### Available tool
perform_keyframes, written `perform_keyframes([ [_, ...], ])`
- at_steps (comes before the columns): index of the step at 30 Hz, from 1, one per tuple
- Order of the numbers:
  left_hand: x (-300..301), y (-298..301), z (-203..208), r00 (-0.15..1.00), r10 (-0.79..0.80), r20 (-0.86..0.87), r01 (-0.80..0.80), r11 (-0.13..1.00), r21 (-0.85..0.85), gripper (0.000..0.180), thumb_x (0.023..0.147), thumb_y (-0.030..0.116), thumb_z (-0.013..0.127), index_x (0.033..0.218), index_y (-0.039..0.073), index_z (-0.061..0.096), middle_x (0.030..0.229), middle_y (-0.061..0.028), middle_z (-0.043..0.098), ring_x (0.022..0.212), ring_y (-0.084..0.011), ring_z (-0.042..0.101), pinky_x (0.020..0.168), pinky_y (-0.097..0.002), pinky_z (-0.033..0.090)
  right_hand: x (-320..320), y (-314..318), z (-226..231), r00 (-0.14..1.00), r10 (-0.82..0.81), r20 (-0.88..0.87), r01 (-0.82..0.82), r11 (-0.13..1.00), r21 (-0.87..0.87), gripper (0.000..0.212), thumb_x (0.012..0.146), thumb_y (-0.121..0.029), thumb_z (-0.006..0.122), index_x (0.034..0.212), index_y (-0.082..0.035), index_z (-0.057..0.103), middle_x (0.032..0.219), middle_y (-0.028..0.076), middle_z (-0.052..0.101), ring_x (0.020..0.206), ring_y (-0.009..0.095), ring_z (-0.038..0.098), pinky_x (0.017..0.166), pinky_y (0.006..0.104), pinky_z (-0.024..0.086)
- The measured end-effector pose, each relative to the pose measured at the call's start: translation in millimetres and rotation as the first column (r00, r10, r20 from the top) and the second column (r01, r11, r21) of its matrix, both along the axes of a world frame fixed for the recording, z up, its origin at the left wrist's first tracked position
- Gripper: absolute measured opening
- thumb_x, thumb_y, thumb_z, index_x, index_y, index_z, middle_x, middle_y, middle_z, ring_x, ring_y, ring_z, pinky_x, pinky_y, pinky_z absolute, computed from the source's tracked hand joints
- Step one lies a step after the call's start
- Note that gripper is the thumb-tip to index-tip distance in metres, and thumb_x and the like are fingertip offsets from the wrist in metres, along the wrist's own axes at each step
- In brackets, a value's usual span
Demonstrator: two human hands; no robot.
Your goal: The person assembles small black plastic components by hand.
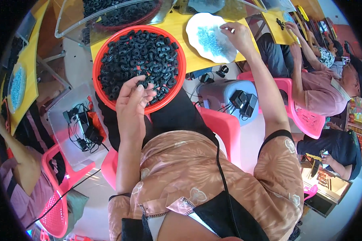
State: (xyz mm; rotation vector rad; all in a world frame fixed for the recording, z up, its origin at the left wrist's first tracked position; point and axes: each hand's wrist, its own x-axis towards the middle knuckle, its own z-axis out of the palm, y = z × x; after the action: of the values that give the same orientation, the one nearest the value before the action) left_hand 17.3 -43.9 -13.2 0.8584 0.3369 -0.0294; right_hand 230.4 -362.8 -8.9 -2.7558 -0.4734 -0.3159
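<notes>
In front of me a round red basin (182, 76) is heaped with small black plastic parts (134, 56) with holes in them. Over its near edge, my left hand (134, 96) pinches one small black plastic part (142, 83) between thumb and fingers. To the right lies a white scalloped plate (197, 24) with many tiny clear-blue beads (213, 42) spread on it. My right hand (239, 37) hovers at the plate's right side, its fingertips pinched together. Whatever is between them is too small to make out.
Both stand at a yellow table (181, 30). Beyond the basin is a clear plastic bin (108, 14) of more black parts. A blue-grey stool (213, 90) carries black adapters (245, 103); a clear box (70, 134) holds cables. People sit at tables on both sides.
</notes>
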Motion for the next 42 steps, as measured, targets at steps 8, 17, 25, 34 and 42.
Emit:
perform_keyframes([
  [8,-2,7,-1,1.000,-0.003,0.023,0.002,1.000,0.021,0.025,0.093,0.008,0.051,0.116,0.001,0.055,0.096,-0.0113,0.064,0.080,-0.0129,0.060,0.076,-0.0260,0.047,21,10,-18,0.994,0.109,-0.023,-0.110,0.993,-0.033,0.016,0.076,-0.013,0.067,0.090,-0.006,0.072,0.080,0.016,0.068,0.074,0.028,0.067,0.071,0.0367,0.052],
  [17,22,-15,15,0.995,-0.099,-0.015,0.100,0.981,0.163,0.016,0.095,0.014,0.052,0.103,0.001,0.056,0.090,-0.0105,0.063,0.075,-0.0130,0.061,0.071,-0.0255,0.048,-3,11,7,1.000,0.027,-0.007,-0.026,0.995,0.098,0.013,0.080,-0.010,0.065,0.089,-0.001,0.070,0.083,0.016,0.068,0.072,0.027,0.067,0.069,0.0353,0.052],
  [25,135,-107,6,0.888,-0.429,0.164,0.233,0.729,0.644,0.026,0.089,0.014,0.057,0.109,-0.003,0.055,0.075,-0.0091,0.064,0.058,-0.0127,0.059,0.055,-0.0267,0.048,-34,20,31,0.954,0.223,0.200,-0.217,0.975,-0.053,0.015,0.079,-0.007,0.067,0.093,-0.001,0.065,0.084,0.010,0.065,0.064,0.021,0.063,0.059,0.0291,0.051],
  [34,173,-149,-19,0.873,-0.418,0.252,0.018,0.544,0.839,0.014,0.086,0.016,0.057,0.089,0.003,0.061,0.072,-0.0162,0.064,0.072,-0.0345,0.064,0.068,-0.0415,0.048,-46,13,33,0.928,0.298,0.224,-0.293,0.954,-0.055,0.015,0.080,-0.012,0.067,0.093,-0.004,0.065,0.083,0.011,0.064,0.067,0.025,0.063,0.062,0.0339,0.051],
  [42,163,-142,-9,0.823,-0.391,0.413,-0.245,0.413,0.877,0.012,0.088,0.014,0.055,0.093,0.003,0.056,0.073,-0.0153,0.061,0.070,-0.0319,0.062,0.066,-0.0393,0.047,-40,13,26,0.759,0.259,-0.598,0.229,0.753,0.617,0.027,0.095,-0.028,0.055,0.094,-0.004,0.066,0.071,-0.002,0.059,0.061,0.004,0.048,0.054,0.0208,0.040],
])
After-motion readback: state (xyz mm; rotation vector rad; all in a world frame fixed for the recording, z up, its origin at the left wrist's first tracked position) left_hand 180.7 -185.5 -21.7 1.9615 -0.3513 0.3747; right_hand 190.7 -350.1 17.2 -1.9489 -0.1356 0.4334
